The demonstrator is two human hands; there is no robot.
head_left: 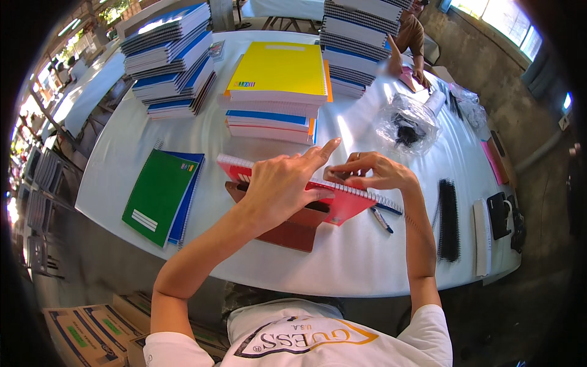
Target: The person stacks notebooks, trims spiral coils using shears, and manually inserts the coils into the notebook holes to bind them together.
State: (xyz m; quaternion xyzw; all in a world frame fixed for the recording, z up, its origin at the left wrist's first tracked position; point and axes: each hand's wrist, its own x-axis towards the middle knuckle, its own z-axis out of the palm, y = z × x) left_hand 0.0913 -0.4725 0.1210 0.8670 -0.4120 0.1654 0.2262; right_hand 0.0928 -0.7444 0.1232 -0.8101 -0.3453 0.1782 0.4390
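Note:
A red spiral notebook (350, 207) stands on edge, tilted, in front of me, with its coil along the upper edge. My left hand (282, 183) grips it, thumb on the near cover and index finger stretched out above. At the coil edge, the curled fingers of my right hand (378, 171) are pinched together; what lies between them is hidden. The coil's end (388, 203) sticks out past the notebook's right side. Beneath the notebook is a brown slotted holder (293, 235). Just right of it lies a blue-and-white pen (381, 220).
Green (158, 199) and blue (191, 199) notebooks lie left. Stacks of notebooks, including a yellow-topped one (278, 70), stand behind. Rightward are a clear plastic bag (408, 125), a bundle of black coils (449, 220) and a white strip (482, 238). Another person (413, 40) sits far right.

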